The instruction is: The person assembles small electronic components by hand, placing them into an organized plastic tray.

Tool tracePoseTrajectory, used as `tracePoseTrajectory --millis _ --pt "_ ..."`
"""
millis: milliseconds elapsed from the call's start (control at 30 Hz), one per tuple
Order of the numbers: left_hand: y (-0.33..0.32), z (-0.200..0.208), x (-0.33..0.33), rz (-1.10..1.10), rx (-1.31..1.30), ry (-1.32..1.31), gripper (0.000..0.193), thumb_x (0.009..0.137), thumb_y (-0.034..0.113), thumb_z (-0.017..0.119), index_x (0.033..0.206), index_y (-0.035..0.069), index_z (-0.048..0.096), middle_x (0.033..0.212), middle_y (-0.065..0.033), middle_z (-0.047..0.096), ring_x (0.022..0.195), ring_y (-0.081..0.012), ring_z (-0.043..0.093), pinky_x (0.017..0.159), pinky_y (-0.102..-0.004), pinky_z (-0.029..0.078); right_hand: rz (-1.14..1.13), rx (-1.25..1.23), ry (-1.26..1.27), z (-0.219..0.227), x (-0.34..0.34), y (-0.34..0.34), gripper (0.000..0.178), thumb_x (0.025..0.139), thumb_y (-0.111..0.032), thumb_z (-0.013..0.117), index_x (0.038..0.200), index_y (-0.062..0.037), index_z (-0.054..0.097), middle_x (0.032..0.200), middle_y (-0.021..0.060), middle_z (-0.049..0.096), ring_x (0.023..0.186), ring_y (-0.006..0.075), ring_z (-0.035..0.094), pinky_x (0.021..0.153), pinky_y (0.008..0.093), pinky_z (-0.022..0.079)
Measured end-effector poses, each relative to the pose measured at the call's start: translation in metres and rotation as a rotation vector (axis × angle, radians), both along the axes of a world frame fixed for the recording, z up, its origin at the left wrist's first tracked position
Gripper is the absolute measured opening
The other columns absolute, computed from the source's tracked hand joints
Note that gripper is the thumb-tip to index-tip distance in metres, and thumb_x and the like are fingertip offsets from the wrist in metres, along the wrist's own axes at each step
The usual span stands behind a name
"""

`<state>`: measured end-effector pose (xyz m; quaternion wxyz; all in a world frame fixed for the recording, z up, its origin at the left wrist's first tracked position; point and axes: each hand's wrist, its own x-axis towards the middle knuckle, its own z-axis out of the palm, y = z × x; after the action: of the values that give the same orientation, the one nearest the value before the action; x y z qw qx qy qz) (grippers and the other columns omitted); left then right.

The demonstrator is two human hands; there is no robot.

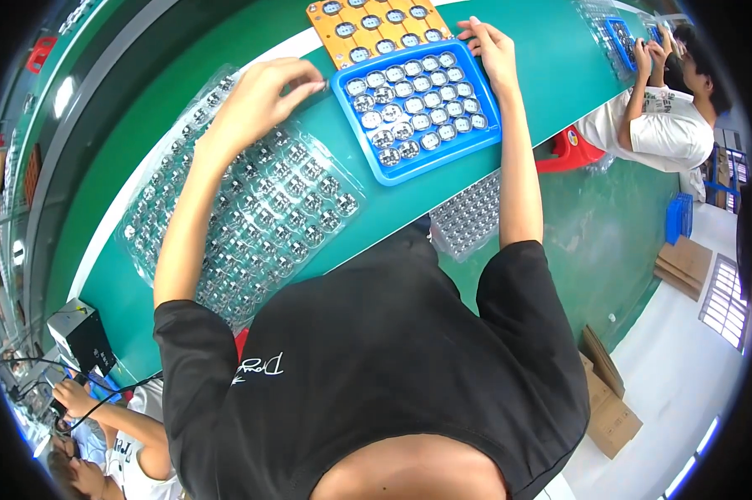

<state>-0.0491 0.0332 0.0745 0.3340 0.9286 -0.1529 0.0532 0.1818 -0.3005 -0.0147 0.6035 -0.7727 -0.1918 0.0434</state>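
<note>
My left hand (pixel 263 96) is over the left side of the bench, its thumb and forefinger pinched together beside a blue tray (pixel 376 171). A small dark bit shows at those fingertips, too small to name. Several round metal-rimmed parts (pixel 430 100) lie in rows in the tray; those on its left side show circuit-like faces. My right hand (pixel 491 52) is at the tray's far right corner with its fingers apart, next to an orange panel (pixel 376 25) that carries more round parts. Under my left forearm lies a clear plastic blister tray (pixel 268 200) filled with small circuit parts.
The green bench (pixel 426 192) curves across the view. Below its near edge sits another tray of parts (pixel 468 218). A black box (pixel 80 337) with cables stands at left. Co-workers sit at right (pixel 668 125) and lower left (pixel 134 433). A red stool (pixel 572 150) and cardboard (pixel 609 417) are at right.
</note>
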Motion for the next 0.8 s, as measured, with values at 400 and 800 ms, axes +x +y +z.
tracePoseTrajectory --millis 400,800 --pt "-0.060 -0.030 0.007 0.183 0.231 -0.267 0.013 0.093 0.017 0.071 0.100 0.006 0.071 0.114 -0.0046 0.069 0.110 -0.0272 0.061 0.096 -0.0412 0.047 -0.063 0.088 0.065 -0.020 0.008 -0.005 0.034 0.108 -0.028 0.058 0.098 0.0003 0.073 0.077 -0.0002 0.066 0.063 0.0061 0.057 0.058 0.0211 0.046" --pt "-0.072 -0.037 0.002 0.230 0.346 -0.366 0.012 0.092 0.019 0.073 0.099 0.009 0.073 0.108 -0.0009 0.069 0.108 -0.0241 0.059 0.093 -0.0416 0.042 -0.055 0.096 0.056 -0.021 0.013 -0.002 0.032 0.108 -0.026 0.058 0.095 -0.0002 0.072 0.075 -0.0003 0.066 0.063 0.0061 0.057 0.058 0.0212 0.046"
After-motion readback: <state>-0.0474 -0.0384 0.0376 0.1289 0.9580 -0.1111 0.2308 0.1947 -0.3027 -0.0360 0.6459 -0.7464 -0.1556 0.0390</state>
